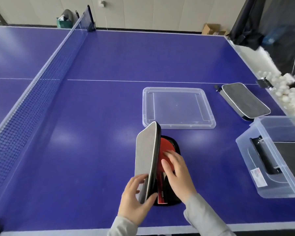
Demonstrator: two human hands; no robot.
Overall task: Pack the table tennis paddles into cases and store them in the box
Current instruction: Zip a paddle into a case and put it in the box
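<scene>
Table: a blue table tennis table (109, 57) fills the frame, white centre line running across it.
Net: a dark blue net (41, 86) stretches from the far edge to the near left, well apart from the work.
Box: a clear plastic box (255, 169) sits at the right edge of the table, open on top, with a dark case (266, 155) already lying inside and a white label on its near wall.
Lid: the box's clear lid (177, 108) lies flat on the table, just beyond the open case, between it and the centre line.
Spare case: a closed grey case (244, 100) with pale piping rests near the far right edge, beside the box.
Balls: a heap of white balls (286, 96) lies past the table's right edge.
Open case: a grey-and-black case (147, 155) lies near the front edge, its grey flap raised almost upright on its left side.
Paddle: a red-faced paddle (165, 147) lies in the black lower half of the open case, handle towards the person.
Left hand: the left hand (134, 200) grips the near end of the raised flap, thumb on the inside, fingers curled on the grey outside.
Right hand: the right hand (175, 171) rests on the paddle with fingers nearly straight, pressing the red face.
</scene>
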